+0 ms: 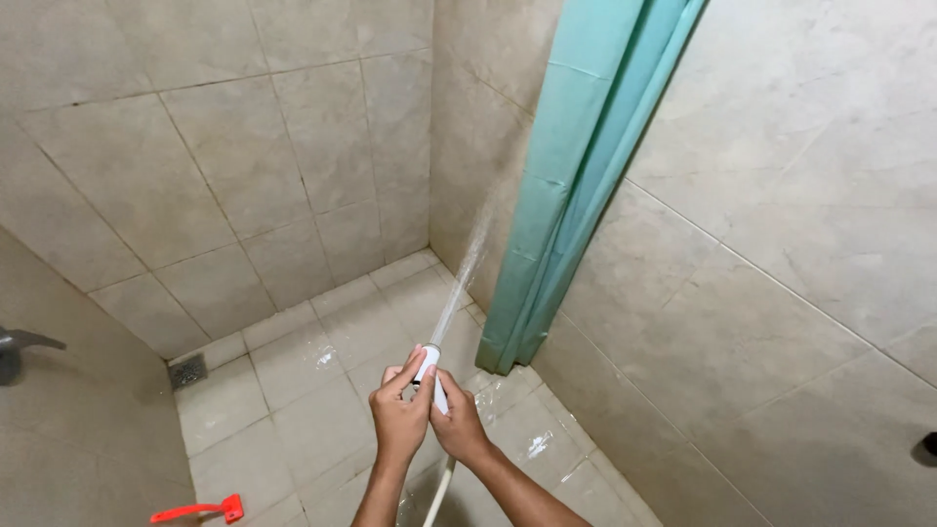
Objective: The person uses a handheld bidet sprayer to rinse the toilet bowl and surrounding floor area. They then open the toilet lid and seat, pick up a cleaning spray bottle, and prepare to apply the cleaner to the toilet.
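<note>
Both my hands grip a white hand sprayer at the lower middle of the view. My left hand wraps it from the left, thumb up near the nozzle. My right hand holds it from the right. A white hose runs down from the sprayer between my forearms. A thin jet of water shoots up and away from the nozzle toward the beige tiled wall beside a teal shower curtain.
The tiled floor is wet and glistens. A square metal drain sits in the far left corner. A red plastic handle lies at the bottom left. A grey metal fitting sticks out of the left wall.
</note>
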